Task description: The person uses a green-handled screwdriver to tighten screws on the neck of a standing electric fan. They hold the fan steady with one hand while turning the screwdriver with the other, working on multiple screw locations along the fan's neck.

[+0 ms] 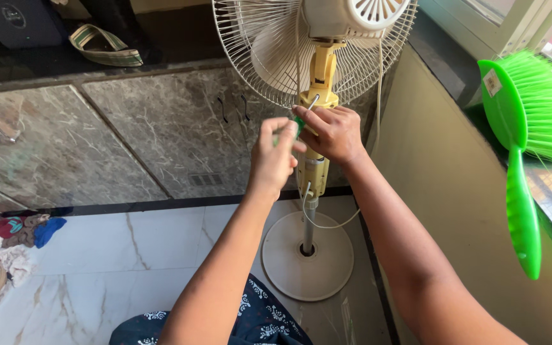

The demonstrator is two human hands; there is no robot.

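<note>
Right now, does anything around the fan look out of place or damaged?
Yes. A white cord hangs loose down the pedestal fan pole. A heap of clothes lies on the floor at far left. The left hand and right hand hold a small green tool at the fan's neck.

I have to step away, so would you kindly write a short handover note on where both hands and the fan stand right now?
Left hand: raised beside the fan's yellow neck, fingers pinched on a small green item; what it is cannot be told.
Right hand: wrapped around the neck, at a bent metal clip or wire.
Pedestal fan: upright on its round base, guard on, white cord hanging loose.
Green brush: on the window ledge, untouched.
Done or left: not readable from this view.
</note>
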